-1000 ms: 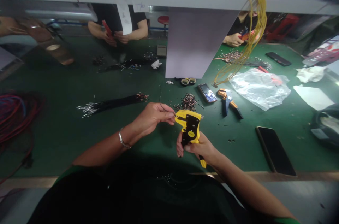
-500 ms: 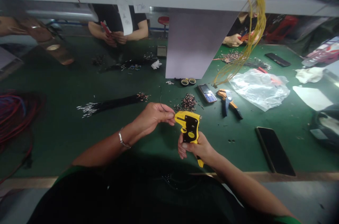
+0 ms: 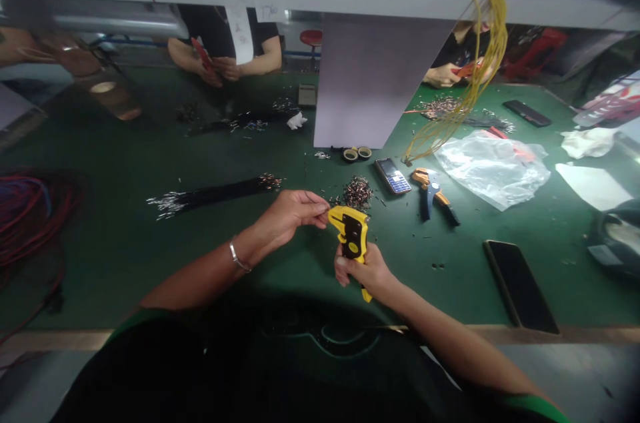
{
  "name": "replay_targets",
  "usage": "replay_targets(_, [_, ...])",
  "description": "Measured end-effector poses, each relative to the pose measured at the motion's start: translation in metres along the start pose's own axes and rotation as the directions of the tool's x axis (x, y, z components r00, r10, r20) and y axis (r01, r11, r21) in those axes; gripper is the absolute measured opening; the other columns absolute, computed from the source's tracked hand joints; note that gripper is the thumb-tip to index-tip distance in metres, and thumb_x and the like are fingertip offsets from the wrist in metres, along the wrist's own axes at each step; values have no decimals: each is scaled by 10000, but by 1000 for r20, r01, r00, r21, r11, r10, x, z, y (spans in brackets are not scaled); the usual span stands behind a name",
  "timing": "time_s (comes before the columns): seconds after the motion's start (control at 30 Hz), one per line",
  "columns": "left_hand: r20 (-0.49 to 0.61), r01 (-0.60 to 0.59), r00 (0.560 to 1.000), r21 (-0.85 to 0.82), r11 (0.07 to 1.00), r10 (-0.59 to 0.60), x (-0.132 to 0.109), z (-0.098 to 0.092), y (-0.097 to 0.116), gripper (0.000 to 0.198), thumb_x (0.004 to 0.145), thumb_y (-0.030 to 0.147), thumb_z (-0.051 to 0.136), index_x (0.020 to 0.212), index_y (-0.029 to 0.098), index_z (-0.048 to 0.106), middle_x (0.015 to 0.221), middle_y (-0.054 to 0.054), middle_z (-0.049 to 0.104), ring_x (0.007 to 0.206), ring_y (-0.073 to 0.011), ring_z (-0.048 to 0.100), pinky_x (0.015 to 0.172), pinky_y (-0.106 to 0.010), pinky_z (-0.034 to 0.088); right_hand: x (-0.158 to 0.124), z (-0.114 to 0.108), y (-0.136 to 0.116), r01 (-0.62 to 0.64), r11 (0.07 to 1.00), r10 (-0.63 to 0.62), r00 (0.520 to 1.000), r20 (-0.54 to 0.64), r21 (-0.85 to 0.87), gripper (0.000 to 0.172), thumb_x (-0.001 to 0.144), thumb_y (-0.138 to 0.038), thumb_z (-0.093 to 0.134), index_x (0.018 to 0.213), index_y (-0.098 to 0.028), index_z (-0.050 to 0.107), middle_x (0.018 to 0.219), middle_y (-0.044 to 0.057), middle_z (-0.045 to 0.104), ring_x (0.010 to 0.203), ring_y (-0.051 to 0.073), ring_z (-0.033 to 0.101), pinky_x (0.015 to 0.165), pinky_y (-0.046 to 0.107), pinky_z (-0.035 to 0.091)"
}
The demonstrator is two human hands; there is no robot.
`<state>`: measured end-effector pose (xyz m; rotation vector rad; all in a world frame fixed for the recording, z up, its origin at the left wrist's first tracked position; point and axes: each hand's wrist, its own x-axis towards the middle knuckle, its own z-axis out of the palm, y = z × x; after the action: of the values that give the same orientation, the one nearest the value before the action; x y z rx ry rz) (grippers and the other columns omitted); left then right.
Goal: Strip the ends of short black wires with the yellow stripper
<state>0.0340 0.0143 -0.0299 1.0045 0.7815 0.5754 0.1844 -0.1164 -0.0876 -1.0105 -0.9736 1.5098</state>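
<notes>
The yellow wire stripper (image 3: 352, 231) is slightly tilted in my right hand (image 3: 367, 269), over the green table (image 3: 450, 303), with my fingers wrapped around its handle. At its nose, my left hand (image 3: 300, 211) has thumb and finger closed in a pinch on what I take for a thin dark wire (image 3: 306, 171). In my judgement, the step in hand is to work this wire's end in the tool; the next move calls for a steady pinch and an even squeeze. Just beyond lies a heap of small pieces (image 3: 357, 193), and to the left a black bundle (image 3: 220, 193). The wire is very faint, its tip is hidden, and I cannot tell how far the tool's jaws are apart.
</notes>
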Motion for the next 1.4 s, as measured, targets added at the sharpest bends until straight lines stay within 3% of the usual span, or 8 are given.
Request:
replay_targets(0.2, [-56, -27, 998, -13, 1000, 26, 11, -6, -5, 100, 766, 188, 703, 798, 93, 696, 753, -87, 721, 656, -144, 675, 693, -306, 553, 7, -2, 17, -21, 994, 11, 996, -92, -109, 292, 762, -394, 699, 780, -182, 499, 471, -61, 519, 386, 100, 463, 423, 246, 395])
replay_targets(0.6, [-45, -67, 997, -107, 992, 63, 17, -8, -8, 142, 805, 204, 683, 893, 94, 696, 802, -103, 739, 734, -170, 693, 788, -349, 551, 11, -1, 18, -45, 996, 35, 992, -120, -79, 284, 728, -366, 704, 766, -189, 484, 441, -82, 502, 352, 90, 449, 390, 231, 380])
replay_targets(1.17, [-62, -120, 992, -170, 978, 111, 30, -17, -10, 165, 861, 139, 623, 1005, 67, 660, 819, -126, 739, 787, -184, 708, 845, -366, 544, 21, -2, 11, -86, 989, 91, 995, -36, 118, 173, 633, -163, 655, 672, -186, 488, 391, -89, 490, 307, 80, 415, 333, 222, 377])
replay_targets(1.4, [6, -175, 983, -248, 953, 182, 29, -23, -7, 169, 847, 145, 636, 997, 75, 669, 861, -138, 732, 819, -201, 704, 896, -399, 521, 19, 0, 8, -93, 988, 94, 996, -6, 121, 166, 608, -132, 655, 665, -175, 505, 402, -82, 490, 315, 80, 427, 341, 224, 395])
